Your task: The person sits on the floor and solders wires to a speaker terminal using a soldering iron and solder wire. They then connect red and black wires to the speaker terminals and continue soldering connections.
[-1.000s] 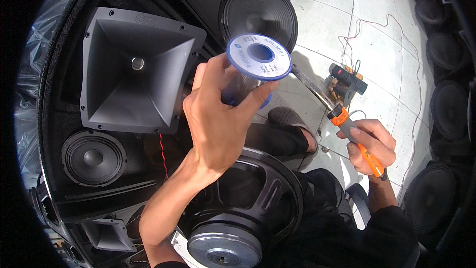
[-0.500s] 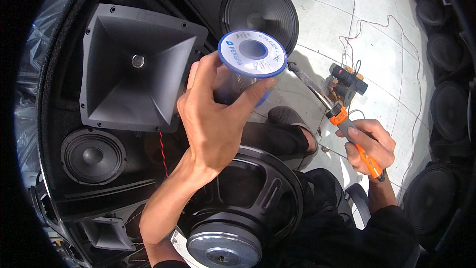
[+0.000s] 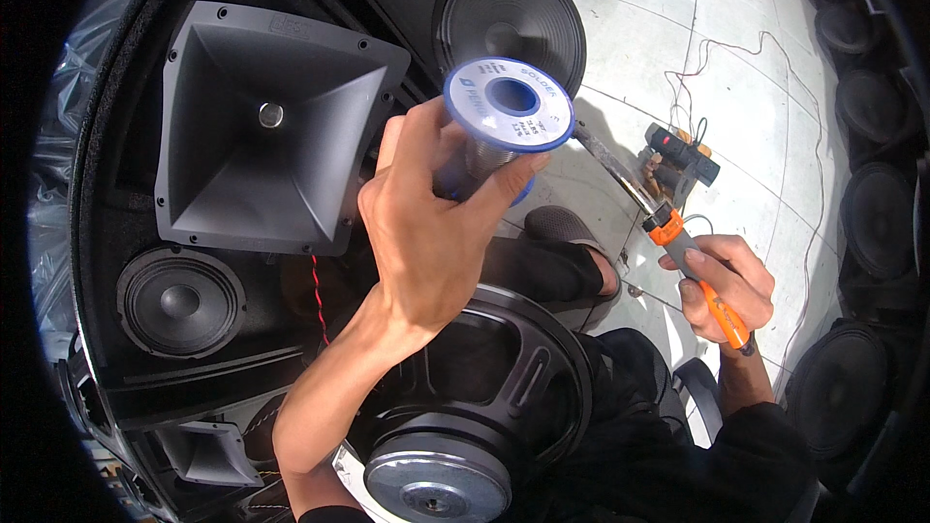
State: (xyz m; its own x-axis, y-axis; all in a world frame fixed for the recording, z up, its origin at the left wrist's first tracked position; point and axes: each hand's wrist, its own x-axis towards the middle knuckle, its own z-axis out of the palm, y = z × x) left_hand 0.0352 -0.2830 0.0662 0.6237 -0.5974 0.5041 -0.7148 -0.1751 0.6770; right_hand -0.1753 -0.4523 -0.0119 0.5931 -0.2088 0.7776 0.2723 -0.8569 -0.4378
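My left hand (image 3: 431, 208) grips a spool of solder wire (image 3: 484, 121), blue-rimmed with a white label, its labelled end tilted up toward me. Orange and grey, the soldering iron (image 3: 668, 223) is held by its handle in my right hand (image 3: 727, 286). The iron's dark metal shaft points up and left at the spool's right rim; its tip is hidden or right beside that rim, and I cannot tell whether they touch. Beneath my left forearm lies a large speaker driver (image 3: 504, 378), its round silver magnet (image 3: 436, 479) facing up.
A cabinet at left holds a square horn (image 3: 262, 174) and a small round speaker (image 3: 181, 302). A red twisted wire (image 3: 318, 295) runs below the horn. On the tiled floor (image 3: 746, 87) are a black device (image 3: 683, 150) and a thin cable. Several speakers (image 3: 877, 218) line the right side.
My left hand has shifted slightly right with the spool, and the spool has turned a little in my fingers. The soldering iron has barely moved.
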